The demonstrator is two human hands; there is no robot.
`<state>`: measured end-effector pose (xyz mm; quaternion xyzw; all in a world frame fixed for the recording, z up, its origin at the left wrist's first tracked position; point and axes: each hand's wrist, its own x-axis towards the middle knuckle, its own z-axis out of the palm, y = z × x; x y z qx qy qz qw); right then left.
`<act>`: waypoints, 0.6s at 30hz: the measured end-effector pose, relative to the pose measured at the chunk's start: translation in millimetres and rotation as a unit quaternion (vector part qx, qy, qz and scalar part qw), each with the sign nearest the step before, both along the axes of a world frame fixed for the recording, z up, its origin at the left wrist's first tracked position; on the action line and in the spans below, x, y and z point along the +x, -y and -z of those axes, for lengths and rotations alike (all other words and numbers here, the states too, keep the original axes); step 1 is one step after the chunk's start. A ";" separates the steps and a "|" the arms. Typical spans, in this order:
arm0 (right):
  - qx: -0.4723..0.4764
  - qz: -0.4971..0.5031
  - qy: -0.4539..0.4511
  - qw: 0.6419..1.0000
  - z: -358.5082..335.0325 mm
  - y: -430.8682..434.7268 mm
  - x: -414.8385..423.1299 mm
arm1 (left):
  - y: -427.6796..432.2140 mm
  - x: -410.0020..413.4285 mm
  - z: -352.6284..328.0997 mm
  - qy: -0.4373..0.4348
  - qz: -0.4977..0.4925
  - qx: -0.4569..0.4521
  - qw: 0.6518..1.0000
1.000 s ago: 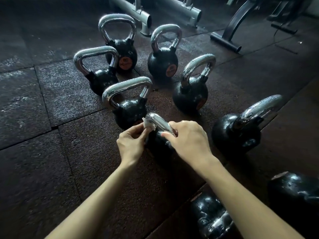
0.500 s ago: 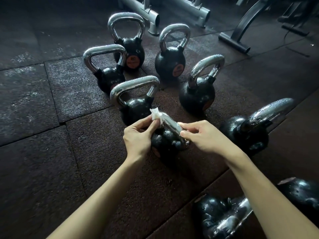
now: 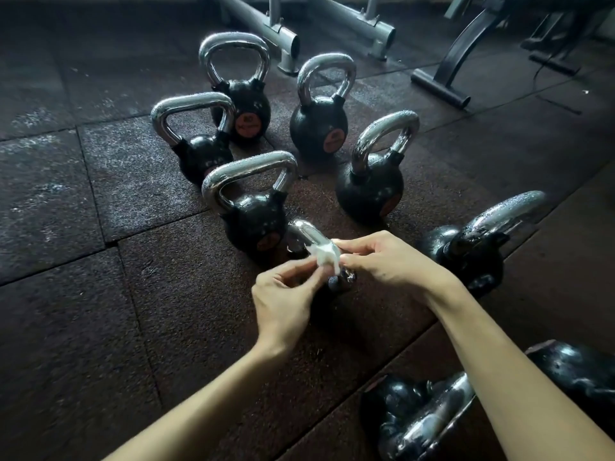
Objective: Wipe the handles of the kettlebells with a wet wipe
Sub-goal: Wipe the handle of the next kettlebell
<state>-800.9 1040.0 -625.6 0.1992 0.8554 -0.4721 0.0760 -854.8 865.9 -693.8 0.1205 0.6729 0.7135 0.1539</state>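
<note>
Below the wipe [image 3: 324,256], left hand [image 3: 283,294] and right hand [image 3: 389,261] half-hide the kettlebell [image 3: 301,231].

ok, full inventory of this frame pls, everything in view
upright kettlebells: 5, black with chrome handles, clustered on the floor beyond the hands
wiped kettlebell: 1, black and chrome, under the hands
right kettlebell: 1, black and chrome, handle pointing up-right
near kettlebells: 2, black and chrome, bottom right corner
wet wipe: 1, white, on the wiped kettlebell's handle
floor tiles: dark rubber, throughout
rack rails: 2, grey metal, top centre
bench base: 1, black, top right
left hand: pinches the wet wipe
right hand: pinches the wet wipe
</note>
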 end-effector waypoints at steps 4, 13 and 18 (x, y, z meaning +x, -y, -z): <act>-0.020 0.026 -0.003 0.999 0.3 -3.5 1.3 | -1.8 18.5 10.6 -0.032 0.042 -0.008 0.999; -0.005 0.035 -0.010 0.999 -1.9 -0.8 3.0 | -0.7 8.7 49.0 -0.254 0.006 -0.110 0.961; 0.068 0.037 0.004 0.997 -4.4 8.2 3.9 | 16.0 -2.1 43.8 -0.331 -0.026 -0.200 0.922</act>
